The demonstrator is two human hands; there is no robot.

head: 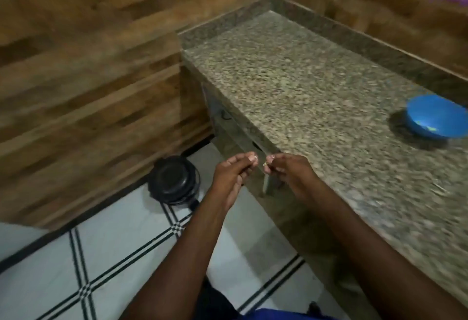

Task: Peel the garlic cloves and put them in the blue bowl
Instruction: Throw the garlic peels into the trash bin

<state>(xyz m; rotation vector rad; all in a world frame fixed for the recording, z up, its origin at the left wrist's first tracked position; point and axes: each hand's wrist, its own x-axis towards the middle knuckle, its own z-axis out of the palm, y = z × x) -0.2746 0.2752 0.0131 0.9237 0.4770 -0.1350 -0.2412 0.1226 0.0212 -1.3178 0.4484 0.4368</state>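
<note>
Right hand (286,171) pinching tiny pale, blurred garlic clove (266,164).

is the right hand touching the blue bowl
Apart. The head view shows the right hand at the counter's near edge, bare granite between it and the blue bowl.

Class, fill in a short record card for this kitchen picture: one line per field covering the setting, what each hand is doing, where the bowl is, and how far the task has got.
setting: granite counter against a wood-look wall, tiled floor
left hand: fingers pressed together, held off the counter's front edge; holds nothing that shows
right hand: pinches a small garlic clove at the fingertips
blue bowl: on the counter, far right, away from both hands
bowl contents: a few small pale bits, too blurred to name
floor item: black round pot by the wall
task stage: clove in hand, not yet in the bowl
</note>
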